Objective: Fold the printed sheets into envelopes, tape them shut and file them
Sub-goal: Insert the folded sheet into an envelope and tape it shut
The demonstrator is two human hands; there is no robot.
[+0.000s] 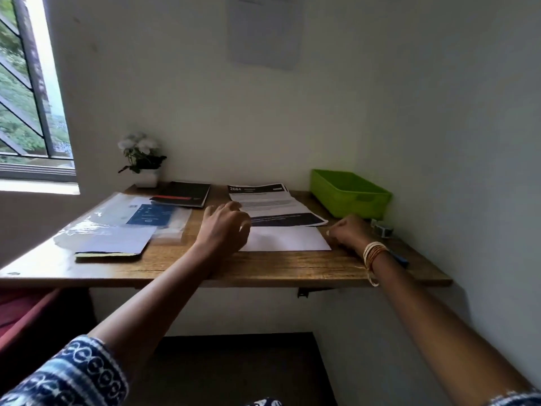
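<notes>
Front and centre on the wooden desk point(263, 268) lies the white folded sheet point(288, 238), flat, blank side up, just in front of the printed sheets point(272, 205) stacked behind it. Thin paper, this: light, floppy, ready to skate on the smooth wood (and it will crease wherever it is pinched), so I'd pin it flat with one palm and lift it by a corner or the long edge.

The left hand point(224, 227) hovers over the sheet's left end, fingers loosely curled, gripping nothing. The right hand point(348, 231) sits by the right edge, fingers curled under; whether it pinches something small, I cannot tell.

Further out, the green tray point(349, 194) waits at the back right. Left side: a clear plastic sleeve point(108, 221) over papers, a black booklet point(184, 193), a potted plant point(142, 159).
</notes>
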